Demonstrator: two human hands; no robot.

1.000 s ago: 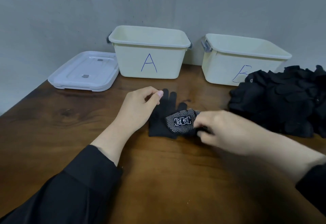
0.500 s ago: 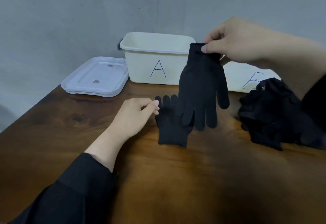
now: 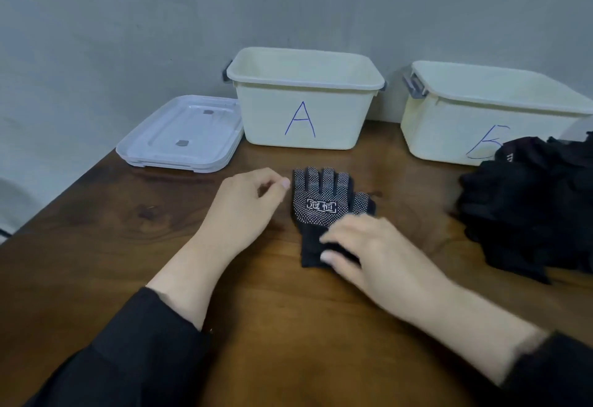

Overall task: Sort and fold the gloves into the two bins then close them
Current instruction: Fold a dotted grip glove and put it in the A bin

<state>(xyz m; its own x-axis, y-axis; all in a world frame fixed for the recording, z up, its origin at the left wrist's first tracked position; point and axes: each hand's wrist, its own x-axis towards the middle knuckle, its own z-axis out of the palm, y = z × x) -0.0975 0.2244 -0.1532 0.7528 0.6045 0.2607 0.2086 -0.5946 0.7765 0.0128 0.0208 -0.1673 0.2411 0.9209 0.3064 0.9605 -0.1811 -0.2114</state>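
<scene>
Nearest, the right hand point(image 3: 362, 249) is resting on the cuff of the dotted black glove point(image 3: 324, 211), its fingers curling loosely over the fabric. The glove is lying flat on the wooden table point(image 3: 288, 326). Just left, the left hand point(image 3: 247, 207) is lying loosely curled, holding nothing. At the right a glove pile point(image 3: 529, 211) is sitting. Farther, bin A point(image 3: 305, 101), bin B point(image 3: 481, 114) and the lids point(image 3: 183, 134) are standing.

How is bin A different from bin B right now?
Bin A stands in full view at the back middle of the table, while bin B sits to its right, partly cut off by the frame. Bin A's front is unobstructed; the glove pile hides part of bin B's front and letter. Both are cream, lidless, with a blue handwritten letter and grey latches.
</scene>
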